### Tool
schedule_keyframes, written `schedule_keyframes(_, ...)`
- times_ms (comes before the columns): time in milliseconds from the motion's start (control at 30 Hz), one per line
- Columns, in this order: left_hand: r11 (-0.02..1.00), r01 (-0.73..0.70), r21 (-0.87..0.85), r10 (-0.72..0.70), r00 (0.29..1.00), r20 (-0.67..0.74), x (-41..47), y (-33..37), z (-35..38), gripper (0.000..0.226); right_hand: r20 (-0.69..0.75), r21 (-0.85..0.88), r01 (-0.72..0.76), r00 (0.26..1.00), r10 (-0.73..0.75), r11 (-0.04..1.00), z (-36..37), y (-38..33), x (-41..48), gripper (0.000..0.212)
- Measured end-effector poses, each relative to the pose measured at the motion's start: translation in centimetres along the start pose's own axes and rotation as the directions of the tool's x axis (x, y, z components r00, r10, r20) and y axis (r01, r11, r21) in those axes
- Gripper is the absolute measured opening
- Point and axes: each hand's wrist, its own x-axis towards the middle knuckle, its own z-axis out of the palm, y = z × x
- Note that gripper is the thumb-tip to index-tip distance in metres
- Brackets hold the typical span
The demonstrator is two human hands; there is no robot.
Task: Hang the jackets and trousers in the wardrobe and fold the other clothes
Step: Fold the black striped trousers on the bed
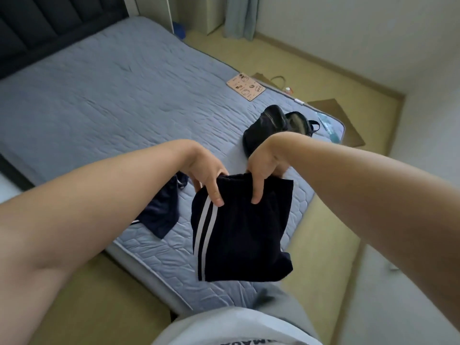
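**Striped shorts held up over the bed's corner**

A pair of dark navy fabric shorts with two white side stripes (239, 230) is held in the air above the near corner of a bed covered by a blue-grey quilted mattress pad (99, 100). The top edge of the garment is gripped by both hands: the left hand (205, 170) is closed on it with the thumb pressed down the front beside the stripes, and the right hand (261, 168) is closed on it just alongside, thumb likewise laid on the cloth. The shorts hang folded below the hands.

A second dark navy garment (161, 212) is seen lying crumpled on the bed, just left of the held shorts. A glossy black bag (268, 125) is seen resting near the bed's far right edge, partly hidden behind the right wrist. A pale printed card (245, 86) lies farther back along that same edge.
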Motion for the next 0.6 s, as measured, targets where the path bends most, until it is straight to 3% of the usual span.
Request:
schedule_keyframes(67,0.997,0.040,-0.069,-0.036,0.997,0.063,2.1,-1.8,0.3,0.045,0.050,-0.001,-0.002,0.999,0.002,1.000,0.0,-0.4,2.8,0.048)
schedule_keyframes(133,0.991,0.085,-0.104,-0.080,0.996,0.046,4.9,-4.0,0.5,0.044,0.003,-0.049,0.011,1.000,-0.011,0.999,-0.1,-0.7,6.3,0.052)
schedule_keyframes(267,0.985,0.173,-0.001,-0.172,0.976,-0.133,12.4,-8.4,0.8,0.044,-0.267,-0.405,0.048,0.949,-0.169,0.913,-0.5,-1.1,15.2,0.054)
schedule_keyframes(333,0.979,0.200,0.046,-0.184,0.955,-0.234,16.7,-11.0,1.2,0.049,-0.313,-0.474,0.049,0.924,-0.220,0.879,-0.9,-1.0,20.9,0.052)
schedule_keyframes(467,0.971,0.240,0.015,-0.208,0.870,-0.447,25.9,-16.7,2.2,0.036,-0.423,-0.455,0.042,0.869,-0.257,0.890,-2.0,0.8,32.7,0.039)
schedule_keyframes(600,0.943,0.332,0.033,-0.233,0.724,-0.649,33.0,-21.1,3.5,0.033,-0.600,-0.428,0.073,0.722,-0.344,0.901,-2.1,2.7,42.2,0.024)
